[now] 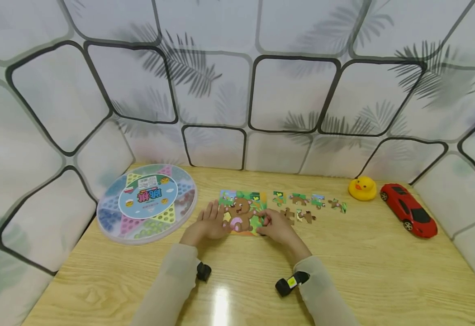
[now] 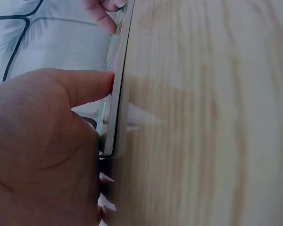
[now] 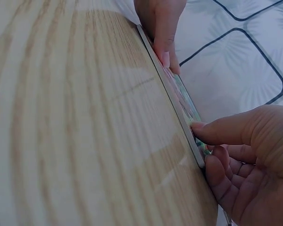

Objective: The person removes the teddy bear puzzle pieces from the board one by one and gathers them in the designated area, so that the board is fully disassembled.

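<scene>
A jigsaw puzzle (image 1: pixel 241 215) with a brown bear picture lies flat on the wooden table in a thin tray-like board. My left hand (image 1: pixel 211 222) rests at its left edge with the fingers straight; in the left wrist view its thumb (image 2: pixel 92 87) touches the board's rim. At the right edge, my right hand (image 1: pixel 277 225) has its thumb (image 3: pixel 221 127) on the puzzle and curled fingers against the board's side, gripping the edge. Whether a loose piece sits under those fingers is hidden. Several loose puzzle pieces (image 1: pixel 298 199) lie in two rows just right of the puzzle.
To the left lies a round Chinese checkers board (image 1: pixel 148 203) with coloured marbles under a clear cover. A yellow rubber duck (image 1: pixel 362 189) and a red toy car (image 1: pixel 409 210) stand at the right. Patterned curtains (image 1: pixel 217 90) border the table's back and sides.
</scene>
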{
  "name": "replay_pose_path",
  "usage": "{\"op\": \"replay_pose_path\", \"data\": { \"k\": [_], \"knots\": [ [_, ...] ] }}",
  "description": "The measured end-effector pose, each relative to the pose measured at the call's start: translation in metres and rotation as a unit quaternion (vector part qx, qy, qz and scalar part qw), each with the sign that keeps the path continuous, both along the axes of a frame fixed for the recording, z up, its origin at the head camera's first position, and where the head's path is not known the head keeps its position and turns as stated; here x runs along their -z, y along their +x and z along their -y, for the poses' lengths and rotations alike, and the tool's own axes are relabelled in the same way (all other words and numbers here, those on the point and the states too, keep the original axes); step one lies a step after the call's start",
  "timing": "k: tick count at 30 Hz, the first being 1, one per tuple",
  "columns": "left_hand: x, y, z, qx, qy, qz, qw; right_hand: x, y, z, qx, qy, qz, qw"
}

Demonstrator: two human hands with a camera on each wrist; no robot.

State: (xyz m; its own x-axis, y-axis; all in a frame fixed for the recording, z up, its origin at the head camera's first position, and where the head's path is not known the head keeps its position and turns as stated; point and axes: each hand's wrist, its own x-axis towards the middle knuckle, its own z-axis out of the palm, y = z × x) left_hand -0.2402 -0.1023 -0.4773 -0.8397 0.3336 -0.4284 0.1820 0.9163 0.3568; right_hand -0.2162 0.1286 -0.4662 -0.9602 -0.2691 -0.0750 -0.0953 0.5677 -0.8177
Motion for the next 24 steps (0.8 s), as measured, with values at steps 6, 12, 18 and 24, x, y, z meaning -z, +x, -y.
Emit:
{"op": "replay_pose_path", "data": {
  "k": [6,12,18,24],
  "knots": [
    [0.001,0.001,-0.001,-0.021,0.009,0.013,0.9997,0.0,0.0,0.001,0.006,0.006,-0.001,1.0],
    [0.001,0.002,-0.001,-0.026,0.0,0.009,0.9996,-0.001,0.001,0.002,0.008,0.0,-0.005,1.0],
    [-0.002,0.003,-0.004,-0.033,-0.008,0.01,0.9994,-0.001,0.002,0.003,0.012,-0.003,-0.01,0.9999],
    [-0.012,0.011,-0.007,-0.042,-0.003,0.005,0.9991,0.001,0.003,0.004,0.019,-0.002,-0.007,0.9998]
  ]
}}
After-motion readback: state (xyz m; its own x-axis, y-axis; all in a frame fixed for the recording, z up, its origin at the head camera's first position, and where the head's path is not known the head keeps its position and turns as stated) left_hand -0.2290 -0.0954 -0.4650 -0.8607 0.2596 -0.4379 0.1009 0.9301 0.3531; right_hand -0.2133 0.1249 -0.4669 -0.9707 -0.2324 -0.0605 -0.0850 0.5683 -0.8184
